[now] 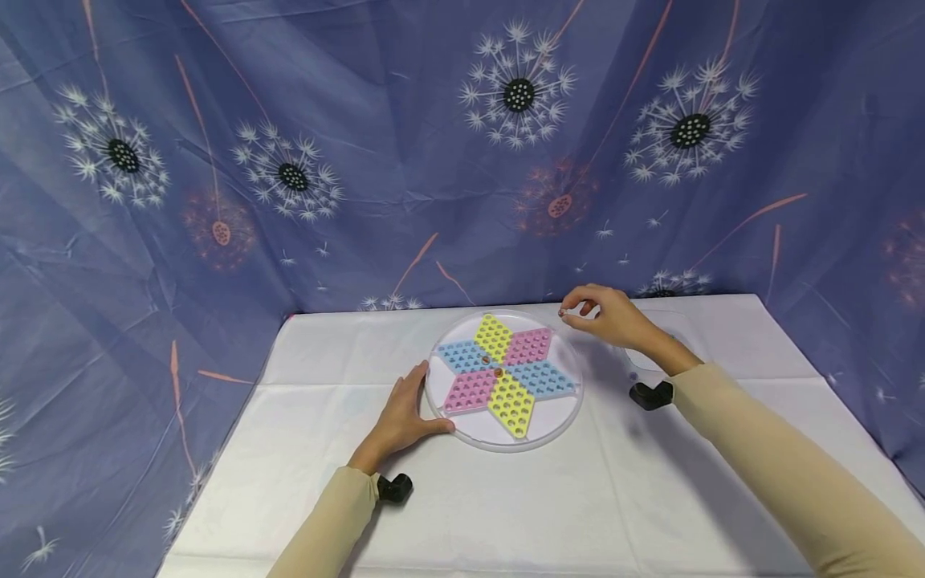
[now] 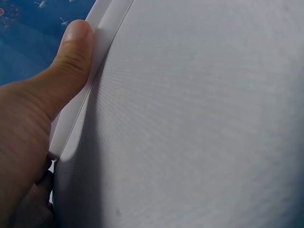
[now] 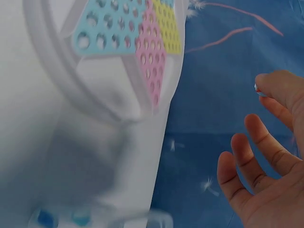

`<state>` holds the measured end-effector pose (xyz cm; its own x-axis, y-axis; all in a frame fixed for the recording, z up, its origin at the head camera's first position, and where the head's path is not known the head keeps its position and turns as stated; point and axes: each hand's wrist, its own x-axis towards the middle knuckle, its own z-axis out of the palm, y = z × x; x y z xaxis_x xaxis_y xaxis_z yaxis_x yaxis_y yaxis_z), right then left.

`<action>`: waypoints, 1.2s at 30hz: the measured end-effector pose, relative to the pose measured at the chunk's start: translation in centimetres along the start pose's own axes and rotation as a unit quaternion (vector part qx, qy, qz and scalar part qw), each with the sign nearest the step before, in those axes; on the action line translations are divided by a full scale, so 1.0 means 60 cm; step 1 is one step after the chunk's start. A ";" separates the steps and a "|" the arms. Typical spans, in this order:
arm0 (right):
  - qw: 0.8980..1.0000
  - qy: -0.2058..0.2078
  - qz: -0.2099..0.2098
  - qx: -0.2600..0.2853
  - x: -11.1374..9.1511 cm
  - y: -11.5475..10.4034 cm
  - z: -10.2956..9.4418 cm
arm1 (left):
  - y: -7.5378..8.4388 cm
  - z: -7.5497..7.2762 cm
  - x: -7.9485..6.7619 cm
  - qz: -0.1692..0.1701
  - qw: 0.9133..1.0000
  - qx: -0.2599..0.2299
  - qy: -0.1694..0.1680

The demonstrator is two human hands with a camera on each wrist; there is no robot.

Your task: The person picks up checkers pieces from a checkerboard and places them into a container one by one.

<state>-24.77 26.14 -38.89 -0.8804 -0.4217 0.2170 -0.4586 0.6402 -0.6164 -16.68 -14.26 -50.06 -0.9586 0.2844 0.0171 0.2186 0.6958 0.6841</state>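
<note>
Near the far table edge (image 1: pixel 361 318), my right hand (image 1: pixel 613 323) pinches a marble (image 1: pixel 563 312); my left hand (image 1: pixel 400 417), spread wide, touches the board (image 1: pixel 555 421) at its left.

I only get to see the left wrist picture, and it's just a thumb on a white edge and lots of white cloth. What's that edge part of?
Observer: It belongs to a round white board with a yellow, pink and blue star full of little holes.

Operator: Ooh! Is anything sitting on it?

Observer: Yes, two small brownish balls near the middle.

Operator: And what's going on at the other side, where I can't see?

Observer: The right hand is pinching a small shiny thing, too tiny for me to say exactly what.
</note>
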 end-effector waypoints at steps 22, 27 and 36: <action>0.995 0.045 0.077 -0.038 -0.098 0.076 -0.074 | -0.003 0.002 -0.002 0.016 1.000 -0.001 0.004; 0.993 0.052 0.095 -0.048 -0.114 0.088 -0.086 | -0.003 0.002 -0.001 0.008 1.000 -0.002 -0.001; 0.990 0.053 0.122 -0.048 -0.124 0.109 -0.090 | 0.000 -0.001 -0.002 0.010 1.000 -0.009 -0.003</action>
<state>-21.86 36.93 -40.47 -0.9716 -0.1808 0.1525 -0.2362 0.7749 -0.5862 -16.58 -14.30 -50.01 -0.9531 0.3015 0.0264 0.2337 0.6777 0.6972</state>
